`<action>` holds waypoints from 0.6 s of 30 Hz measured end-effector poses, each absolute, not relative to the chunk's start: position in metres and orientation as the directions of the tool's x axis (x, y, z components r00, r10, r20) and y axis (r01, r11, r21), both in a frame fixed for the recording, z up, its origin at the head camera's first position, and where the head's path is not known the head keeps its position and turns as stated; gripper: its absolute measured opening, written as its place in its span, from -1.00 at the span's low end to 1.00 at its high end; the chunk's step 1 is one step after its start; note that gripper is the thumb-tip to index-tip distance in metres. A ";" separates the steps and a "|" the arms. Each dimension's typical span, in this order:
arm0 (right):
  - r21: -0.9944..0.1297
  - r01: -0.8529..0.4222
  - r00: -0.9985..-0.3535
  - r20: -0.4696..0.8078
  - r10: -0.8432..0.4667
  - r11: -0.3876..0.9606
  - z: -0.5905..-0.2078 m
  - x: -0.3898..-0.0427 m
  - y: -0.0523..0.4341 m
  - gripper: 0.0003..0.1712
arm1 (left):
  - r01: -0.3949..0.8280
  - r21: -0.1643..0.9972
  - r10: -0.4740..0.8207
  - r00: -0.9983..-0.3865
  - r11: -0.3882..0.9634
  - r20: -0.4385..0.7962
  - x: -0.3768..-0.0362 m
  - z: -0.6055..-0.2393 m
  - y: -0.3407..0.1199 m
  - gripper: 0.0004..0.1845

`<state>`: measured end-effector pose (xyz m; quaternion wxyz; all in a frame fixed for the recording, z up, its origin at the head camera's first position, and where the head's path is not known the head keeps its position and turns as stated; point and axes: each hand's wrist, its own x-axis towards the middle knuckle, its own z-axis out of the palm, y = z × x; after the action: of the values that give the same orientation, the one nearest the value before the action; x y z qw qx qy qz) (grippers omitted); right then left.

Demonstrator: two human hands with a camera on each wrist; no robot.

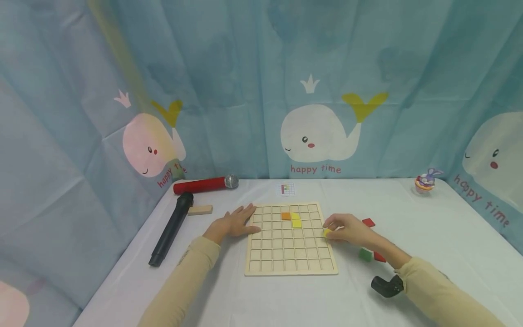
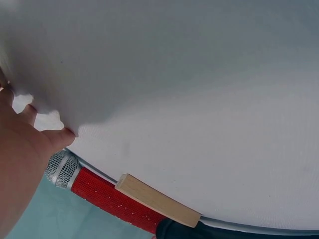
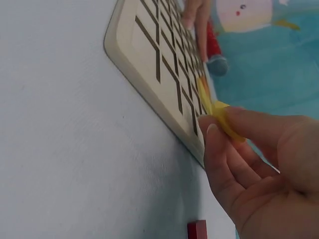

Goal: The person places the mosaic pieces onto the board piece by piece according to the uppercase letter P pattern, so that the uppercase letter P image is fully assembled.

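A wooden grid board [image 1: 291, 265] lies flat on the white table, also visible edge-on as the board [image 3: 149, 64]. An orange tile [image 1: 285, 216] and yellow tiles [image 1: 296, 222] sit in cells near its top. My left hand [image 1: 238, 222] rests flat with straight fingers on the board's left edge; its fingers [image 2: 20, 134] show in the left wrist view. My right hand [image 1: 342, 228] pinches a small yellow tile [image 1: 326, 232] at the board's right edge, and the yellow tile [image 3: 223, 118] sits between thumb and fingertips.
Red tile [image 1: 368, 222], green tile [image 1: 365, 254] and another red tile [image 1: 379, 257] lie right of the board. A black microphone [image 1: 170, 228], red microphone [image 1: 202, 185] and wooden block [image 1: 199, 210] lie left. A pattern card [image 1: 285, 189] and small toy [image 1: 425, 182] sit at the back.
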<state>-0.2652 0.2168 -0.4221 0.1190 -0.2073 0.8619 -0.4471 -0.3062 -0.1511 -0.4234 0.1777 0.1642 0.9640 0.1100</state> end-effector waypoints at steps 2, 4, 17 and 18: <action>-0.821 -0.253 -0.886 -0.016 -0.463 0.512 -0.423 -0.267 0.213 -0.73 | 0.273 0.271 0.352 -0.884 0.923 -0.308 -0.306 -0.424 -0.152 -0.06; -0.827 -0.252 -0.881 -0.019 -0.472 0.503 -0.423 -0.268 0.209 -0.73 | 0.272 0.279 0.354 -0.884 0.921 -0.306 -0.306 -0.425 -0.152 -0.06; -0.825 -0.179 -0.908 -0.071 -0.412 0.535 -0.425 -0.277 0.184 -0.71 | 0.271 0.266 0.348 -0.888 0.925 -0.302 -0.307 -0.426 -0.152 -0.05; -0.823 -0.174 -0.910 -0.076 -0.408 0.541 -0.424 -0.277 0.182 -0.72 | 0.271 0.270 0.349 -0.888 0.924 -0.300 -0.307 -0.425 -0.152 -0.06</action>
<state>-0.2768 0.1823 -0.4245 0.1304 -0.1675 0.8681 -0.4488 -0.3068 -0.1524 -0.4255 0.1741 0.1606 0.9652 0.1109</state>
